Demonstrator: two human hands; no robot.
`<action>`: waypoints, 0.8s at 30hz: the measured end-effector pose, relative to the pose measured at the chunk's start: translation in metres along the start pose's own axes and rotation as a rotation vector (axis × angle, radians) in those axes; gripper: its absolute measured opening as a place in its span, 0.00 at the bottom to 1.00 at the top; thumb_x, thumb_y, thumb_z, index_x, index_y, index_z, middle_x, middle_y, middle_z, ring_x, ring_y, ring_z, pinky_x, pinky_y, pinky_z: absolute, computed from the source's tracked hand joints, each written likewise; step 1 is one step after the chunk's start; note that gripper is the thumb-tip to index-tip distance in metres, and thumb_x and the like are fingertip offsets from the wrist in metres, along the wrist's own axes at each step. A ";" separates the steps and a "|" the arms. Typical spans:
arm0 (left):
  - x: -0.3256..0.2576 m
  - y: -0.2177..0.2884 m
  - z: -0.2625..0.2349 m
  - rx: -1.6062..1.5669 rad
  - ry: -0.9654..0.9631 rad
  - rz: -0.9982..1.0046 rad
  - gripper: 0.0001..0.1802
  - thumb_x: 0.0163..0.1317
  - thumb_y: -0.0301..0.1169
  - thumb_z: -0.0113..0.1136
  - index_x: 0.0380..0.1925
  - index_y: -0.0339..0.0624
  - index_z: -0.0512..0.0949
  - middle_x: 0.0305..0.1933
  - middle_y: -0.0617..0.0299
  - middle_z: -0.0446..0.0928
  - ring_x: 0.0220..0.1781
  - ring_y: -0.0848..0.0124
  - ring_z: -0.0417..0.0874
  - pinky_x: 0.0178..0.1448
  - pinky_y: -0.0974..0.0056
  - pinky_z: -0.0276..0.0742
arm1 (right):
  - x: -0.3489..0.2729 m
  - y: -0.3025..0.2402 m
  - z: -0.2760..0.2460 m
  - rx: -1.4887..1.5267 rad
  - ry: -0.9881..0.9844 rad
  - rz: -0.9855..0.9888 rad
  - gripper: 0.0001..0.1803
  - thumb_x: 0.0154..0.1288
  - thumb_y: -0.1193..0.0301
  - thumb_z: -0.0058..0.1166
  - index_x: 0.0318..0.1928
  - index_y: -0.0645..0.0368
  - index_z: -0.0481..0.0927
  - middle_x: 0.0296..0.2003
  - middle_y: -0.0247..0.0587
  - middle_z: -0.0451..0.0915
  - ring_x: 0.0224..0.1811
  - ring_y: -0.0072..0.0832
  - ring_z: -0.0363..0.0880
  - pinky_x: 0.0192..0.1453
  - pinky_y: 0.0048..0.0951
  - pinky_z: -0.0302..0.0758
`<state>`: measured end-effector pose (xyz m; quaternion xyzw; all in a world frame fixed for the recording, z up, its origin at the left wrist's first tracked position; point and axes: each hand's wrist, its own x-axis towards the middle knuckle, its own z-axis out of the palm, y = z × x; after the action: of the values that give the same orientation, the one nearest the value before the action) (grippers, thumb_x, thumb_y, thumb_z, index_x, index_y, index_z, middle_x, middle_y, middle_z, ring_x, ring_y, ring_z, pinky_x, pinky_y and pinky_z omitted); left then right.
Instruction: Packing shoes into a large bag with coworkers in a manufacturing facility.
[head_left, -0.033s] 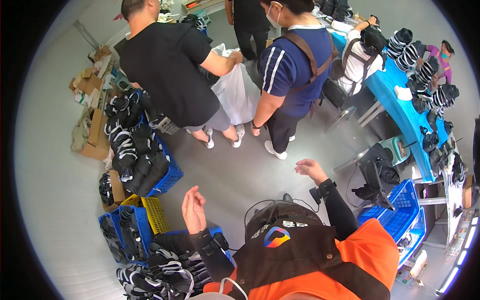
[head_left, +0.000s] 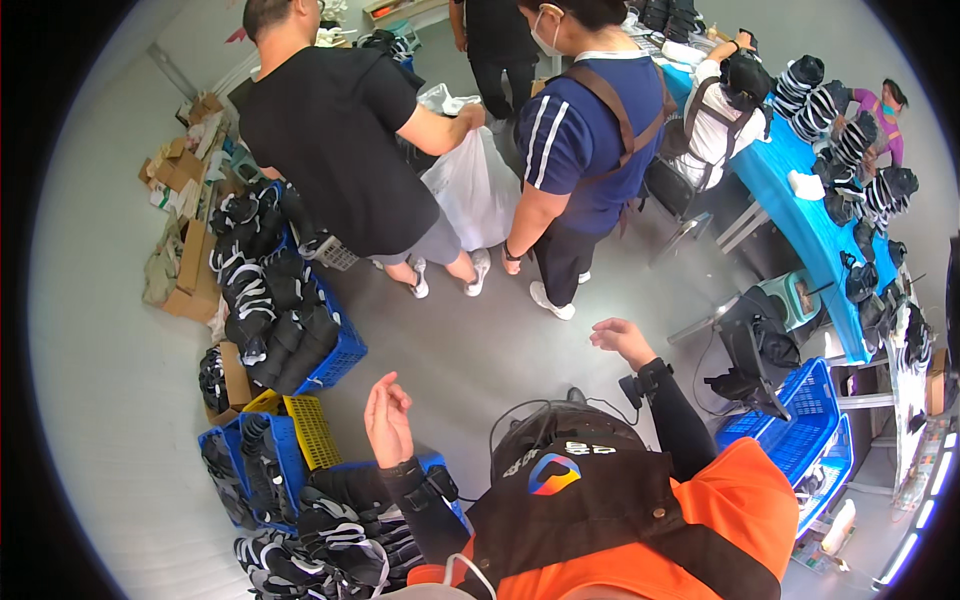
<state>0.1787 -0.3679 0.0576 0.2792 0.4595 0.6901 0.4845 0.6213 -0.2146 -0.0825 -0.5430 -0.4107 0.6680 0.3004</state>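
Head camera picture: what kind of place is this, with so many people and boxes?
Probably a workroom or small warehouse for sorting gear. Blue crates heaped with black-and-white items sit on the floor, more cover a long blue table, and flattened cardboard boxes lie by the wall.

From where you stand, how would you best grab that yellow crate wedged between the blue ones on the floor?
Probably by the yellow crate's upper rim, coming from above with the left hand, which hangs empty nearest it. The crate stands tilted among blue crates stuffed with black gear, so its sides look blocked; only the latticed top edge seems free for the fingers.
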 end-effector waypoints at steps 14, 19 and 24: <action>0.005 -0.008 0.015 -0.018 0.001 -0.034 0.20 0.79 0.35 0.49 0.59 0.28 0.74 0.36 0.64 0.72 0.39 0.76 0.70 0.45 0.68 0.67 | 0.000 0.003 -0.014 0.014 0.018 0.012 0.12 0.69 0.74 0.54 0.51 0.61 0.82 0.42 0.39 0.87 0.43 0.23 0.86 0.50 0.24 0.80; 0.005 -0.007 0.009 0.048 0.035 -0.080 0.18 0.79 0.36 0.50 0.55 0.31 0.77 0.34 0.66 0.72 0.37 0.76 0.70 0.44 0.69 0.65 | 0.005 0.005 -0.015 0.031 -0.005 -0.001 0.12 0.69 0.73 0.55 0.51 0.61 0.82 0.42 0.39 0.87 0.43 0.23 0.86 0.49 0.23 0.80; 0.013 -0.011 0.007 0.094 -0.002 -0.136 0.17 0.78 0.34 0.53 0.56 0.31 0.77 0.35 0.67 0.73 0.37 0.77 0.71 0.45 0.69 0.67 | 0.004 0.013 -0.036 0.017 0.017 -0.005 0.13 0.69 0.72 0.55 0.52 0.62 0.82 0.42 0.40 0.87 0.44 0.24 0.86 0.49 0.25 0.80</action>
<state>0.1836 -0.3523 0.0499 0.2704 0.5089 0.6328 0.5171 0.6559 -0.2098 -0.0979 -0.5450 -0.4038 0.6662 0.3101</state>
